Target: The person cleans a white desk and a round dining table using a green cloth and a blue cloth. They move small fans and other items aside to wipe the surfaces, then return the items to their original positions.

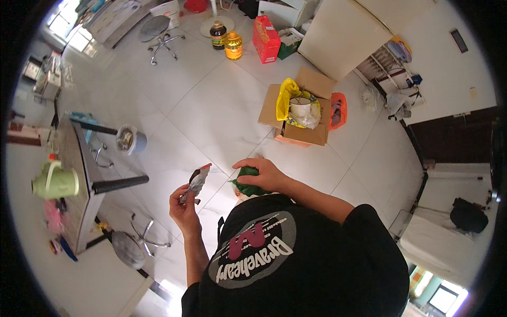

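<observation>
My left hand (185,206) holds a crumpled silvery wrapper (199,178) with a red edge, pinched between thumb and fingers and raised over the floor. To its right, my right hand (269,174) grips a bunched dark green plastic bag or cloth (248,181) in front of my black T-shirt. The two hands are apart. What the green thing contains, if anything, is hidden. Beyond the hands, an open cardboard box (270,105) stands on the floor, with a yellow plastic bag (284,99) and a white enamel-like mug (300,105) inside.
A lined waste bin (138,142) stands left, near a table bearing a green thermos jug (59,182). Two wheeled stools (127,249) stand about. An orange bag (338,111) lies beside the box. Farther off are two oil bottles (233,46) and a red carton (266,39).
</observation>
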Motion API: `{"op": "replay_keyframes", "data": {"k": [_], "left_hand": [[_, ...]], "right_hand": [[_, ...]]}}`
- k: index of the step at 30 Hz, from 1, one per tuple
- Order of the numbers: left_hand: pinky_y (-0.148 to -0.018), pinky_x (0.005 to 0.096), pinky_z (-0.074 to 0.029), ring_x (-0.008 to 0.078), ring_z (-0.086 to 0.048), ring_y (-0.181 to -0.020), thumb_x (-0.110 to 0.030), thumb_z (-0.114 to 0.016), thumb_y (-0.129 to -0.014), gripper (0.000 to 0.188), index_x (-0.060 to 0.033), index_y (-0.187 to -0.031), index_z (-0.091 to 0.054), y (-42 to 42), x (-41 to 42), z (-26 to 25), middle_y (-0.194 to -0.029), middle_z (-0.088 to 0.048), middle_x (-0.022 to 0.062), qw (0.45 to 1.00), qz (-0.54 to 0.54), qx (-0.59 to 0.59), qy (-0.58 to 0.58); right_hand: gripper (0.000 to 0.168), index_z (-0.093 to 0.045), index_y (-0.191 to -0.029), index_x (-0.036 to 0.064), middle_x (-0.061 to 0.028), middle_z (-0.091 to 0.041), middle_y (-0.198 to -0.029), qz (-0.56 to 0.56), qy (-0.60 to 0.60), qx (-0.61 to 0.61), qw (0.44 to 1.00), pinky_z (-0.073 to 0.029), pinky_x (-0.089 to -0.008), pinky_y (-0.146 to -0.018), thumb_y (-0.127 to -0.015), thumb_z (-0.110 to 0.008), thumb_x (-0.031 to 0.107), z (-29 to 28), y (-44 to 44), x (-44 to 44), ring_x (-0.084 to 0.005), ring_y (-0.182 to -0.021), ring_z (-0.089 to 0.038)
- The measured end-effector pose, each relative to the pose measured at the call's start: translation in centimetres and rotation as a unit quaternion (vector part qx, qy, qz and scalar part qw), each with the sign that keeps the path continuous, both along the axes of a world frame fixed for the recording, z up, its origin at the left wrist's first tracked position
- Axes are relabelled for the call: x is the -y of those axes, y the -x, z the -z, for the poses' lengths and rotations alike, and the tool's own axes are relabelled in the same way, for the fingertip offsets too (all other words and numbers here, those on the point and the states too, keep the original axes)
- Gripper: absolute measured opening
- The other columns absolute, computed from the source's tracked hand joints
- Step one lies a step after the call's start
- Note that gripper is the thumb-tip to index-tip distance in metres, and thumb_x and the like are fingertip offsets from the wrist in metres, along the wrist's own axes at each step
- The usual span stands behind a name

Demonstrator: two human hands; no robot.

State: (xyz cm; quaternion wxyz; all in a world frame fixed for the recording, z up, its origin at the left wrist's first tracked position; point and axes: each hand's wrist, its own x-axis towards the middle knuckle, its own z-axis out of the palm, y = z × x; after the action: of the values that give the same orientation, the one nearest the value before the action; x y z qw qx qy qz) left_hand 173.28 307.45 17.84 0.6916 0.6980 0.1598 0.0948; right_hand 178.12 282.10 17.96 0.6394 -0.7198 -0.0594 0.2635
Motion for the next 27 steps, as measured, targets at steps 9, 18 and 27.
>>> {"op": "replay_keyframes", "data": {"k": [9, 18, 27], "left_hand": [[-0.065, 0.0284, -0.053, 0.0185, -0.061, -0.09, 0.004, -0.058, -0.087, 0.017, -0.0019, -0.103, -0.055, -15.6, -1.6, 1.1, -0.106, -0.06, 0.0125, 0.998, -0.046, -0.024, 0.048], [-0.073, 0.0337, -0.056, 0.0261, -0.065, -0.089, -0.001, -0.058, -0.09, 0.02, -0.0012, -0.108, -0.05, -27.8, -3.3, -0.7, -0.104, -0.061, 0.0143, 0.988, -0.145, -0.039, 0.041], [-0.074, 0.034, -0.056, 0.0256, -0.065, -0.087, -0.001, -0.056, -0.091, 0.022, -0.001, -0.11, -0.045, -33.2, -6.8, 1.4, -0.103, -0.059, 0.0149, 0.979, -0.191, -0.071, 0.004]], "right_hand": [[0.051, -0.051, -0.118, 0.004, -0.0105, -0.06, -0.093, 0.132, -0.186, -0.158, 0.961, -0.05, -0.0301, -0.074, -0.079, -0.075, 0.026, 2.5, -19.0, -5.1, -0.0181, -0.085, -0.06], [0.043, -0.053, -0.11, -0.001, -0.0098, -0.061, -0.095, 0.079, -0.329, -0.253, 0.906, -0.052, -0.0324, -0.072, -0.073, -0.075, 0.005, 4.4, -33.5, -7.8, -0.0184, -0.082, -0.061], [0.019, -0.061, -0.089, -0.002, -0.008, -0.064, -0.08, 0.113, -0.338, -0.367, 0.859, -0.052, -0.0325, -0.064, -0.078, -0.073, 0.007, 6.7, -38.4, -11.2, -0.0174, -0.069, -0.062]]}}
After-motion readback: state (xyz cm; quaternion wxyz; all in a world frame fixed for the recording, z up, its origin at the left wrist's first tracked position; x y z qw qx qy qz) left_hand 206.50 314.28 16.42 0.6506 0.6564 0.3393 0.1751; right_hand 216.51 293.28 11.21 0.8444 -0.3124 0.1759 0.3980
